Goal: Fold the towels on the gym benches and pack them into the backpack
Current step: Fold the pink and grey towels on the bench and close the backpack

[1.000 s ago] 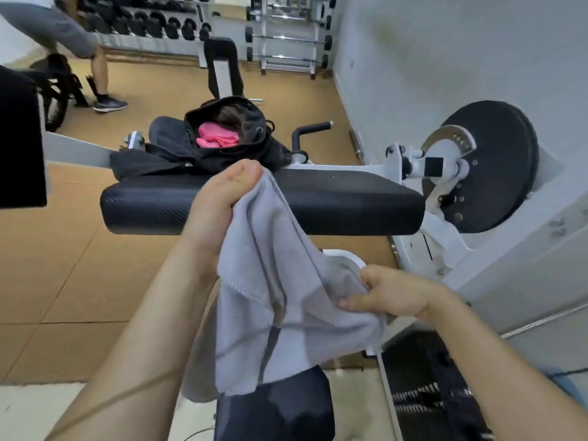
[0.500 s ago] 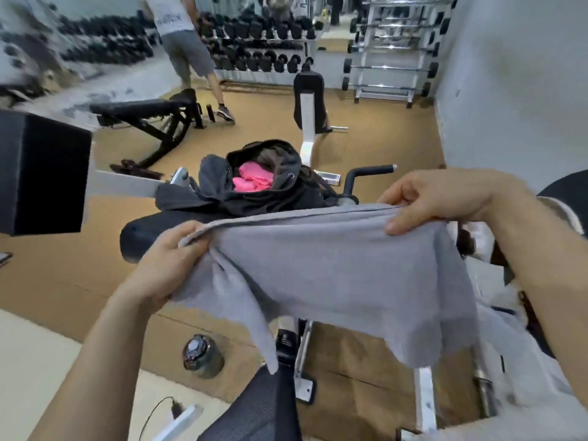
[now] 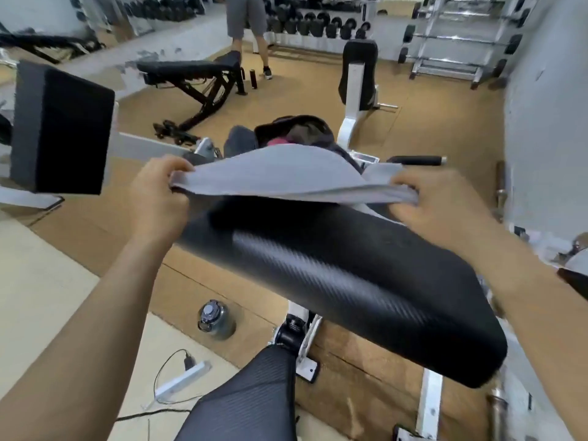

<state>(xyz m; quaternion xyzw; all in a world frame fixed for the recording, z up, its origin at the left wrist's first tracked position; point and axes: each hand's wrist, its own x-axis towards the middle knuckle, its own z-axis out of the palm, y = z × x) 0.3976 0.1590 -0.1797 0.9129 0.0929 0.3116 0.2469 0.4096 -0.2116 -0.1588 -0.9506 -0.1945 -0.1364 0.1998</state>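
2 grips: L hand [image 3: 159, 192], R hand [image 3: 436, 202] on grey towel [image 3: 276, 176] ends | backpack [image 3: 310, 127] open, pink cloth [image 3: 280, 141] in

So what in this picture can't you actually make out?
Head view:
- Backpack contents: the grey towel covers most of the opening; only a pink scrap shows.
- Left hand and right hand: fingers under the towel's edge hidden by the cloth, blurred.
- Person at the back: cut off above the waist by the top edge.

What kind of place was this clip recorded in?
A gym, most likely: a rack of dumbbells lines the far wall, an adjustable bench stands on the floor, and a padded black bench sits right in front.
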